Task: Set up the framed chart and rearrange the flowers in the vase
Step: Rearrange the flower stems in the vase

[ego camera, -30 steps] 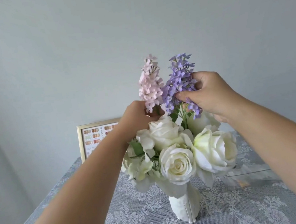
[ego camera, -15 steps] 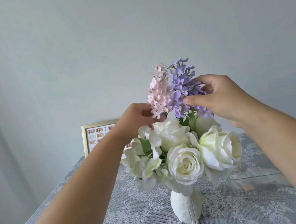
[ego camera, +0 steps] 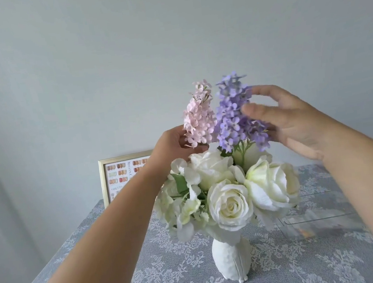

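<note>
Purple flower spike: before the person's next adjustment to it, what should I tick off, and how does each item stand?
1. Right hand on the purple flower spike: not ok, the fingers are spread, not pinching.
2. Left hand steadying the pink flower spike: cannot tell, it sits at the spike's base but the contact is hidden.
3. White vase upright on the lace tablecloth: ok.
4. Framed chart standing against the wall: ok, partly hidden by the left arm.
5. White roses seated in the vase: ok.
</note>
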